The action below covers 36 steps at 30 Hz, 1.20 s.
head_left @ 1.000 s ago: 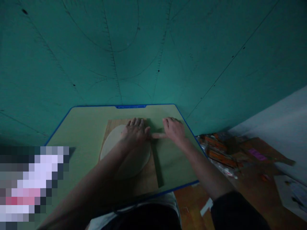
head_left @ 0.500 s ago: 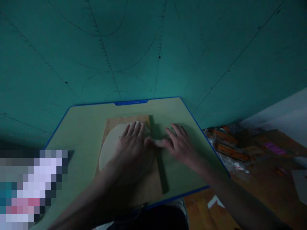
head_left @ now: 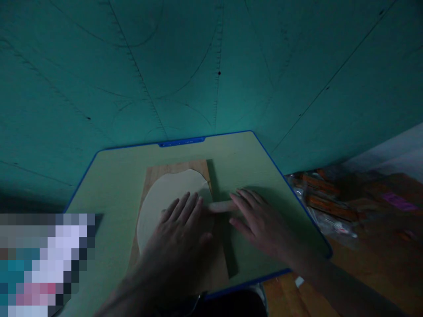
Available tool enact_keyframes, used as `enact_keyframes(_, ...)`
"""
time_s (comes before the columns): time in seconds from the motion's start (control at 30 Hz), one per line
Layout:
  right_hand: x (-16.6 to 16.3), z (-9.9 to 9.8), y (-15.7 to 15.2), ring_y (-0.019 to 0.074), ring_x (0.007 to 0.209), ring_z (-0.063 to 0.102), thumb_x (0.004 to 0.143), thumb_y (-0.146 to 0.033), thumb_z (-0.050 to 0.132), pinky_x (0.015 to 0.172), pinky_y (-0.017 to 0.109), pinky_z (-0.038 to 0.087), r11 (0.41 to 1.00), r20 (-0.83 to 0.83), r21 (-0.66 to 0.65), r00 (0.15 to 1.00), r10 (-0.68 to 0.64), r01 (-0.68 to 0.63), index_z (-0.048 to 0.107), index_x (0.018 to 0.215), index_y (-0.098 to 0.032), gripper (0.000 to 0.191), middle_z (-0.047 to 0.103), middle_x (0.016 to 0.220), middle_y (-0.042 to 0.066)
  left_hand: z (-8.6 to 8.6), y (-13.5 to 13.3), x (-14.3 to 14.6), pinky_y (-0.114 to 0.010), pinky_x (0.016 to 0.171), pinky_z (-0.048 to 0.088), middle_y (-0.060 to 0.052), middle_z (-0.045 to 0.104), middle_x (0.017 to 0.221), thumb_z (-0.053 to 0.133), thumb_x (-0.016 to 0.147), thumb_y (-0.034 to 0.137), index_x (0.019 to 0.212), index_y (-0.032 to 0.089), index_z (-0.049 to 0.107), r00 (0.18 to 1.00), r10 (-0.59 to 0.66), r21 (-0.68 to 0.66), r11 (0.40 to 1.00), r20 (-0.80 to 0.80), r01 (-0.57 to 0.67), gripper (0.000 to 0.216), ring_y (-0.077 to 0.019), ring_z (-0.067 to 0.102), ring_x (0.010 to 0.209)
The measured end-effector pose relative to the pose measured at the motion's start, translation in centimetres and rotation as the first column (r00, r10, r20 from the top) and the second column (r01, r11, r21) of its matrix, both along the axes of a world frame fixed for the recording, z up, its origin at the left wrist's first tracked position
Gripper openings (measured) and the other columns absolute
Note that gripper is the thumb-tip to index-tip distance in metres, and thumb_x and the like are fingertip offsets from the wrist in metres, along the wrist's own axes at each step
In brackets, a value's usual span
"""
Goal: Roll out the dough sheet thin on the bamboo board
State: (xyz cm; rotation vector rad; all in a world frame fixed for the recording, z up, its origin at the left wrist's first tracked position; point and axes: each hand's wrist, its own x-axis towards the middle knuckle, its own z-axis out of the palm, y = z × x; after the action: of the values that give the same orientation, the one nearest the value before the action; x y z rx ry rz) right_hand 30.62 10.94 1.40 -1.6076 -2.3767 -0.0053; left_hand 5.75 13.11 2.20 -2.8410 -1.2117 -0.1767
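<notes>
A flat round sheet of pale dough [head_left: 172, 189] lies on a wooden board [head_left: 175, 168], which rests on a green mat with a blue rim [head_left: 112, 185]. A thin wooden rolling pin [head_left: 222, 206] lies across the dough's right side, under both palms. My left hand [head_left: 180, 220] is flat on the pin over the dough, fingers stretched out. My right hand [head_left: 256, 218] presses flat on the pin's right end, off the board, fingers spread. Most of the pin is hidden beneath the hands.
A teal wall [head_left: 211, 66] rises right behind the mat. Orange packets and clear wrappers [head_left: 320, 200] lie on the wooden floor at the right. A blurred patch [head_left: 46, 264] covers the lower left.
Both hands have drawn the rolling pin toward me, from the far part of the dough to its near half. The far edge of the dough is now uncovered.
</notes>
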Motion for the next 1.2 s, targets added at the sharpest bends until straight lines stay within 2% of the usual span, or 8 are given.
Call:
enact_keyframes(0.13, -0.3, 0.2, -1.0, 0.0343, 0.124, 0.058, 0.104, -0.049, 0.039, 0.097, 0.05, 0.054, 1.0, -0.006, -0.008, 1.0, -0.014, 0.014, 0.048, 0.146, -0.01, 0.058, 0.062, 0.137, 0.02, -0.1, 1.9, -0.1, -0.056, 0.119, 0.033, -0.017, 0.044, 0.158, 0.033, 0.104, 0.049, 0.15, 0.014, 0.044, 0.999, 0.023, 0.039, 0.999, 0.038, -0.024, 0.058, -0.0344, 0.033, 0.151)
enact_keyframes(0.27, -0.3, -0.1, 2.1, 0.0333, 0.114, 0.064, 0.105, -0.047, 0.038, 0.089, 0.047, 0.056, 0.994, 0.031, -0.014, 0.993, -0.111, 0.112, 0.049, 0.146, -0.01, 0.057, 0.063, 0.135, 0.021, -0.3, 8.6, 3.3, -0.057, 0.116, 0.035, -0.018, 0.056, 0.148, 0.034, 0.105, 0.047, 0.142, 0.012, 0.053, 0.977, 0.172, 0.067, 0.981, 0.126, -0.182, 0.055, -0.0372, 0.042, 0.145)
enact_keyframes(0.43, 1.5, -0.1, 5.6, 0.0319, 0.111, 0.065, 0.105, -0.038, 0.038, 0.093, 0.047, 0.054, 0.97, 0.042, -0.022, 0.97, -0.24, 0.241, 0.061, 0.133, -0.012, 0.045, 0.067, 0.128, 0.019, 0.5, 15.2, 7.6, -0.049, 0.106, 0.046, -0.016, 0.064, 0.138, 0.038, 0.104, 0.045, 0.13, 0.013, 0.063, 0.976, 0.15, -0.02, 0.989, 0.159, -0.149, 0.048, -0.0338, 0.056, 0.131)
enact_keyframes(0.53, 1.9, -0.2, 4.9, 0.0329, 0.118, 0.062, 0.105, -0.036, 0.039, 0.099, 0.05, 0.052, 0.974, 0.041, 0.002, 0.973, -0.228, 0.229, 0.061, 0.133, -0.014, 0.043, 0.065, 0.131, 0.019, 0.7, 15.4, 8.0, -0.049, 0.103, 0.048, -0.017, 0.065, 0.135, 0.035, 0.105, 0.045, 0.131, 0.011, 0.062, 0.981, 0.134, -0.025, 0.991, 0.139, -0.131, 0.051, -0.034, 0.059, 0.127)
enact_keyframes(0.8, -1.3, -0.4, -3.3, 0.0346, 0.136, 0.051, 0.096, -0.034, 0.057, 0.111, 0.051, 0.049, 1.0, -0.144, -0.025, 0.989, -0.018, 0.015, 0.03, 0.158, -0.013, 0.071, 0.053, 0.15, 0.019, -0.6, 8.9, 1.9, -0.053, 0.117, 0.034, -0.015, 0.048, 0.156, 0.026, 0.105, 0.046, 0.15, 0.013, 0.047, 0.998, 0.022, 0.014, 1.0, 0.066, -0.023, 0.059, -0.0354, 0.039, 0.147)
enact_keyframes(0.9, -0.5, -0.8, -2.4, 0.0365, 0.135, 0.052, 0.096, -0.036, 0.058, 0.107, 0.053, 0.051, 0.998, -0.17, -0.033, 0.983, -0.064, 0.059, 0.029, 0.159, -0.011, 0.074, 0.053, 0.149, 0.022, -0.4, 11.1, 3.8, -0.054, 0.117, 0.034, -0.016, 0.05, 0.154, 0.028, 0.105, 0.043, 0.149, 0.015, 0.048, 0.998, 0.044, -0.014, 0.999, 0.042, -0.043, 0.056, -0.0338, 0.04, 0.147)
enact_keyframes(1.07, 2.7, -1.4, 2.3, 0.0382, 0.133, 0.055, 0.103, -0.04, 0.045, 0.109, 0.062, 0.046, 0.975, -0.114, -0.04, 0.969, -0.22, 0.217, 0.046, 0.151, -0.015, 0.054, 0.057, 0.144, 0.023, -0.2, 17.1, 9.9, -0.048, 0.11, 0.043, -0.017, 0.056, 0.148, 0.027, 0.107, 0.036, 0.146, 0.014, 0.05, 0.999, 0.028, -0.043, 0.999, 0.038, -0.026, 0.05, -0.0291, 0.049, 0.14)
enact_keyframes(1.2, 2.7, -1.2, 2.1, 0.0374, 0.142, 0.045, 0.103, -0.037, 0.045, 0.116, 0.06, 0.04, 0.982, -0.113, -0.033, 0.976, -0.188, 0.186, 0.049, 0.148, -0.01, 0.052, 0.051, 0.151, 0.023, -0.3, 16.8, 9.9, -0.051, 0.113, 0.039, -0.019, 0.055, 0.148, 0.028, 0.107, 0.035, 0.142, 0.011, 0.053, 0.999, 0.004, -0.038, 0.999, 0.034, -0.002, 0.049, -0.0316, 0.045, 0.144)
